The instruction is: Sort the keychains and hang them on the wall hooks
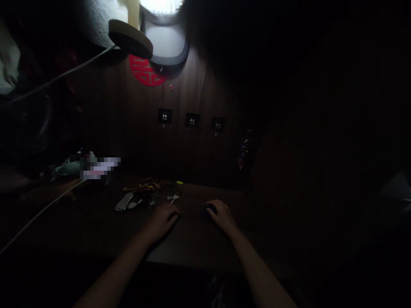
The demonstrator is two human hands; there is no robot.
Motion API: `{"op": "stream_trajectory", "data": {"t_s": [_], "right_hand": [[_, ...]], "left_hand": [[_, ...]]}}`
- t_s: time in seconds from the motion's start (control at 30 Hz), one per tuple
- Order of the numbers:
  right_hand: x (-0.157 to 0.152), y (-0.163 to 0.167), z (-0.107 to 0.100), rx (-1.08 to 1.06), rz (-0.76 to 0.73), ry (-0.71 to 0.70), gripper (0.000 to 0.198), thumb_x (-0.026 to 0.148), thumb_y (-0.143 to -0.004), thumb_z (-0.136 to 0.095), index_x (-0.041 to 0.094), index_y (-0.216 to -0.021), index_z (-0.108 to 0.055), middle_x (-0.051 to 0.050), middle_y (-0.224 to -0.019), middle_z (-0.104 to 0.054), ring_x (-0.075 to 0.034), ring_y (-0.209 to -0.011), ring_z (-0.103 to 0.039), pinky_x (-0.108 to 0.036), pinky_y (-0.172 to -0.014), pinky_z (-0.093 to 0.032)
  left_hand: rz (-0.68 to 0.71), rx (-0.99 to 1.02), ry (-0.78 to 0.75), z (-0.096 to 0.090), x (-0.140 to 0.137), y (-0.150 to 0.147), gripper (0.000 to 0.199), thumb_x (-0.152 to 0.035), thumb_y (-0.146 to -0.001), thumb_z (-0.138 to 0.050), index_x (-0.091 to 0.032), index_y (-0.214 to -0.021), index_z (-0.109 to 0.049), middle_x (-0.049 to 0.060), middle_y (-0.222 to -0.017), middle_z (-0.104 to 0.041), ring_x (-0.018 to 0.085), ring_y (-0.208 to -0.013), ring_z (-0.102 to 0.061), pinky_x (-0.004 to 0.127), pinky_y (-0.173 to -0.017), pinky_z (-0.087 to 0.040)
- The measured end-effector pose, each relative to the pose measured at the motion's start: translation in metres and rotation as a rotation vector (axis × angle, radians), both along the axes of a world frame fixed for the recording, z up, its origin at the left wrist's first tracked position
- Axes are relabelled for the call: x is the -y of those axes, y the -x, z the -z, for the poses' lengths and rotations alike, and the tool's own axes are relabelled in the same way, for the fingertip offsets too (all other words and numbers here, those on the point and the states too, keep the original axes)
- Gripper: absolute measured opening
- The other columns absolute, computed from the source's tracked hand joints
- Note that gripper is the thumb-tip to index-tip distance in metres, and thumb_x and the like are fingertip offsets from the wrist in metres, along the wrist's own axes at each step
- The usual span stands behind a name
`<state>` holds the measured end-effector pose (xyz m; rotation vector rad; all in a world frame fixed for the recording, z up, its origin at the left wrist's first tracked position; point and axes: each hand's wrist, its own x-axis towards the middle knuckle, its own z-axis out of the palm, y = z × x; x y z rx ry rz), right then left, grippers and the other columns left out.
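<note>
In the dim head view, my left hand [163, 220] rests palm-down on the dark wooden tabletop [183, 244], thumb apart and nothing visible in it. Just beyond its fingers lies a loose key [174, 197]. A jumbled bunch of keys and cords [144, 192] spreads to the left, with a pale oval metal piece [124, 202] at its near end. My right hand [221, 214] curls its thumb and fingers round a small dark bluish object [210, 208]. Shadow and the hand itself hide most of that object, so its kind is unclear.
A bright lamp [162, 6] hangs above, before a red paper cutout [147, 72] on the wood panel. Three dark square hooks [192, 120] line the panel. At left, a white cord [43, 209] runs past a greenish bottle [69, 169]. Deep shadow covers the right side.
</note>
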<state>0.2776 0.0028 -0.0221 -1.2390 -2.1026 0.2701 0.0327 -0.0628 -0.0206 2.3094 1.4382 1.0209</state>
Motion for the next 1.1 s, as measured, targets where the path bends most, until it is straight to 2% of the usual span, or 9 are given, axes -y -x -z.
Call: {"op": "stream_trajectory", "data": {"t_s": [0.17, 0.33, 0.57, 0.7, 0.8, 0.97, 1.1], "right_hand": [[0.003, 0.01, -0.008, -0.143, -0.084, 0.036, 0.014, 0.029, -0.078, -0.049, 0.021, -0.081, -0.061, -0.003, -0.087, -0.063, -0.018, -0.086, -0.057, -0.031, -0.079, -0.041], [0.011, 0.024, -0.017, -0.311, -0.116, 0.129, 0.017, 0.034, -0.077, -0.049, 0.02, -0.074, -0.059, -0.001, -0.078, -0.061, -0.016, -0.078, -0.057, -0.026, -0.073, -0.041], [0.011, 0.032, -0.015, -0.393, -0.129, 0.179, 0.019, 0.037, -0.074, -0.052, 0.019, -0.072, -0.06, 0.0, -0.071, -0.061, -0.016, -0.073, -0.056, -0.026, -0.068, -0.041], [0.011, 0.033, -0.013, -0.425, -0.113, 0.17, 0.019, 0.037, -0.075, -0.051, 0.02, -0.072, -0.06, -0.001, -0.072, -0.062, -0.017, -0.074, -0.057, -0.027, -0.069, -0.042], [0.011, 0.033, -0.013, -0.437, -0.117, 0.164, 0.019, 0.037, -0.075, -0.053, 0.02, -0.075, -0.061, -0.001, -0.075, -0.063, -0.018, -0.076, -0.058, -0.028, -0.07, -0.043], [0.011, 0.03, -0.015, -0.462, -0.185, 0.177, 0.023, 0.039, -0.078, -0.05, 0.02, -0.077, -0.063, -0.002, -0.081, -0.065, -0.018, -0.081, -0.059, -0.029, -0.077, -0.043], [0.011, 0.027, -0.018, -0.51, -0.179, 0.15, 0.027, 0.041, -0.08, -0.047, 0.02, -0.076, -0.064, -0.003, -0.081, -0.064, -0.019, -0.084, -0.059, -0.029, -0.079, -0.043]], "left_hand": [[0.002, -0.006, -0.007, 0.001, -0.001, 0.001, 0.017, -0.021, -0.081, -0.048, -0.022, -0.088, -0.063, 0.003, -0.095, -0.066, 0.018, -0.094, -0.056, 0.03, -0.083, -0.041], [-0.051, 0.124, 0.062, -0.003, -0.004, -0.002, 0.018, -0.023, -0.08, -0.048, -0.023, -0.091, -0.063, 0.002, -0.096, -0.067, 0.017, -0.093, -0.059, 0.027, -0.084, -0.043], [-0.017, 0.264, 0.141, -0.018, -0.025, -0.044, 0.021, -0.033, -0.079, -0.049, -0.021, -0.089, -0.064, 0.001, -0.09, -0.068, 0.017, -0.085, -0.061, 0.026, -0.077, -0.043], [-0.065, 0.378, 0.152, -0.01, -0.038, -0.06, 0.021, -0.031, -0.078, -0.046, -0.017, -0.074, -0.062, 0.002, -0.075, -0.066, 0.016, -0.074, -0.059, 0.026, -0.069, -0.043], [-0.096, 0.521, 0.131, -0.005, -0.04, -0.061, 0.022, -0.033, -0.078, -0.044, -0.017, -0.073, -0.059, 0.001, -0.072, -0.063, 0.016, -0.072, -0.057, 0.025, -0.068, -0.042], [-0.13, 0.654, 0.095, -0.01, -0.038, -0.055, 0.023, -0.037, -0.076, -0.046, -0.017, -0.074, -0.058, 0.0, -0.071, -0.06, 0.015, -0.072, -0.055, 0.025, -0.069, -0.042], [-0.124, 0.711, 0.114, -0.013, -0.036, -0.055, 0.025, -0.041, -0.075, -0.049, -0.017, -0.074, -0.059, 0.0, -0.071, -0.06, 0.016, -0.073, -0.055, 0.026, -0.069, -0.042]]}}
